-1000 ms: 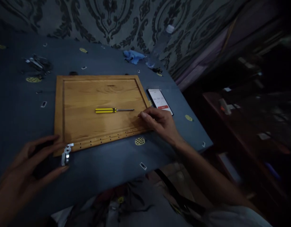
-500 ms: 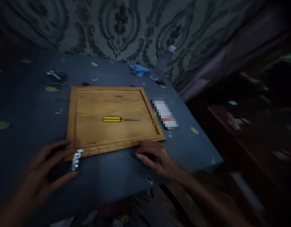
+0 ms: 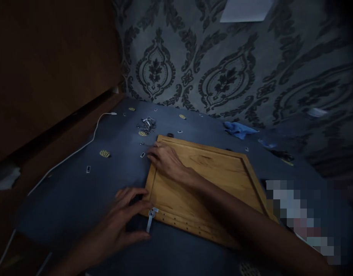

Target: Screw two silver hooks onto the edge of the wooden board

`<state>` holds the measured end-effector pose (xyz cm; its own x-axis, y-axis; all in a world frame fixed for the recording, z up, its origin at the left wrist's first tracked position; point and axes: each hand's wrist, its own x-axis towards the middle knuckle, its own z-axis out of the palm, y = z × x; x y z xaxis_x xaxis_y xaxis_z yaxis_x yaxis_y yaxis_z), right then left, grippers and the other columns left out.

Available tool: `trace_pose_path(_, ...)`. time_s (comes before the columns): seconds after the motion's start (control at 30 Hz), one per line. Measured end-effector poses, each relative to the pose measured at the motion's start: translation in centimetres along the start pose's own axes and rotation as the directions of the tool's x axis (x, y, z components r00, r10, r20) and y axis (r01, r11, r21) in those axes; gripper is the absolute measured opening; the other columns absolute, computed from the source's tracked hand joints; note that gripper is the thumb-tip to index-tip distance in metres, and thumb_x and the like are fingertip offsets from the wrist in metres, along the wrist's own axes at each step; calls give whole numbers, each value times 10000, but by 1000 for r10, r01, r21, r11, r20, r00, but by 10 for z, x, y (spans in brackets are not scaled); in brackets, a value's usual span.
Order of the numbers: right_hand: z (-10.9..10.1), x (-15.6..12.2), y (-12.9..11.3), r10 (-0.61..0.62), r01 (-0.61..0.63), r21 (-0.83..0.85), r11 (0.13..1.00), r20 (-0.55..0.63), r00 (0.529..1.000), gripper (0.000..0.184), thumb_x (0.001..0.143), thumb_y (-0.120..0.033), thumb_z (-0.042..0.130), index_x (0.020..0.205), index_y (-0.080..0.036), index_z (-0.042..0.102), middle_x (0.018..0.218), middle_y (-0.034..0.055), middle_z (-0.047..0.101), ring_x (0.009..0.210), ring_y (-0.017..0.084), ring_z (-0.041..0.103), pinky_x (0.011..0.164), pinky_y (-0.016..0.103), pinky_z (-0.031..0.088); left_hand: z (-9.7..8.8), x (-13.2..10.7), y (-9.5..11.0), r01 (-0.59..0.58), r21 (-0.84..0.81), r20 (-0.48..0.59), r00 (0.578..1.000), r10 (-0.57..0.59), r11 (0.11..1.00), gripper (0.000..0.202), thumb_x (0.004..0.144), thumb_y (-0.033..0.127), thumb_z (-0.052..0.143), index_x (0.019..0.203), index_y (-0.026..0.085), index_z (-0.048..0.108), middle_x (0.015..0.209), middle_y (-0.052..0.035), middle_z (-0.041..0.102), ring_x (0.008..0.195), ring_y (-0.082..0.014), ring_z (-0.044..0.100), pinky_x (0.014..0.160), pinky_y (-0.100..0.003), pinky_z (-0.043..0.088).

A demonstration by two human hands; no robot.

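Observation:
My left hand [image 3: 119,218] is at the near left corner of a framed wooden panel [image 3: 188,228] with a row of small holes along its near edge. Between its thumb and a finger it holds a small metal bracket [image 3: 151,219] at that corner. My right hand [image 3: 166,161] reaches across the panel to its far left corner, fingers bent and close together. Whether anything is between those fingertips I cannot make out. The yellow screwdriver is out of sight, the right forearm crossing over the panel. Beyond the right hand lies a heap of small metal hardware [image 3: 148,124].
A blue cloth [image 3: 240,129] lies behind the panel, at the patterned wall. A white cable [image 3: 93,135] runs along the left side by a brown wooden cabinet [image 3: 50,69]. To the right is a blurred-out pale item [image 3: 299,218]. The blue tablecloth [image 3: 121,165] has printed shapes.
The view has swung left. My right hand has moved from the panel's near edge to its far left corner. My left hand stays at the near corner with the bracket.

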<state>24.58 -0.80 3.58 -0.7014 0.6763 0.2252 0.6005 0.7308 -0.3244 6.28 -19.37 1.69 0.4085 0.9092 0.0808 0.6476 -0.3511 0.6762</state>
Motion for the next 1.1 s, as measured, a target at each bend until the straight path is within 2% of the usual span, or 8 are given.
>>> trace_pose_path(0.17,10,27,6,109,-101,-129,986,55,993,338,1021,-379,677,1294,-180,654,1322,99,670,1146,245,685,975,475,601,2,0,1,34,-20,22,999,-34,999,623,829,288,901,1383,371,627,1497,-76,572,1368,-334,572,1146,-563,501)
trace_pose_path(0.37,11,52,5,158,-121,-212,970,164,974,370,1017,-390,682,1324,-188,642,1339,103,661,1150,251,685,964,467,605,4,-1,-3,13,-25,13,1000,-12,1000,635,846,342,886,1421,371,617,1513,-94,564,1379,-355,566,1163,-624,472)
trace_pose_path(0.53,12,58,2,194,-154,-200,968,199,961,375,1018,-392,679,1331,-188,638,1342,104,659,1147,250,685,962,467,606,1,2,-1,-2,-39,23,1000,2,999,584,859,376,872,1390,344,632,1491,-99,574,1354,-355,575,1113,-601,515)
trace_pose_path(0.73,19,64,4,210,-196,-93,976,187,960,383,1017,-393,681,1335,-185,635,1344,105,657,1148,252,685,961,471,606,3,3,1,6,-30,5,1000,-6,1000,581,836,367,893,1358,342,637,1474,-89,569,1334,-347,575,1100,-576,522)
trace_pose_path(0.97,26,66,17,189,-201,132,971,101,977,378,1021,-394,675,1332,-184,636,1343,106,658,1143,249,686,962,472,606,-2,3,6,28,-58,43,999,-26,998,554,851,345,881,1353,335,648,1475,-84,578,1351,-346,574,1113,-586,512)
trace_pose_path(1.1,27,61,27,176,-186,265,946,61,983,377,1020,-394,676,1327,-179,638,1330,105,663,1133,247,689,955,469,609,-1,4,6,44,-55,33,999,-42,998,574,831,318,898,1351,345,659,1483,-71,586,1355,-339,571,1119,-551,513)
